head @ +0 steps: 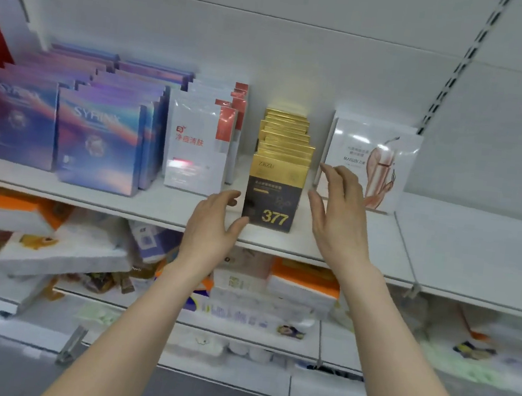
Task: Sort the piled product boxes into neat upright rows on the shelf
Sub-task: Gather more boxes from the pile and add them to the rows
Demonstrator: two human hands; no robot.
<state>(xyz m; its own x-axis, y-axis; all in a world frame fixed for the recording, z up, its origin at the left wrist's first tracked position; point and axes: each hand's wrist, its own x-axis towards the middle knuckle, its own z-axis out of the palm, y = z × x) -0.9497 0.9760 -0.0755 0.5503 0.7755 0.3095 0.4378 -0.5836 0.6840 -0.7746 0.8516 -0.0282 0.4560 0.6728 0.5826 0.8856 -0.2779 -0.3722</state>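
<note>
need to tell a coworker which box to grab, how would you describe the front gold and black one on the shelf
Look at the upper white shelf, between the row of white and red packs and the white Marubi pack. There stands one row of gold-topped boxes; take the front box, flanked by both hands. Only it shows a black lower half with a gold 377.

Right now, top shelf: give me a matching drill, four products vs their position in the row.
Things:
1. SYFINA boxes
2. white and red packs
3. gold and black 377 boxes
4. MARUBI pack

Places:
A. between left hand and right hand
B. far left, two rows
C. far right, behind the right hand
D. second from left

Pairs: 1-B, 2-D, 3-A, 4-C
</note>
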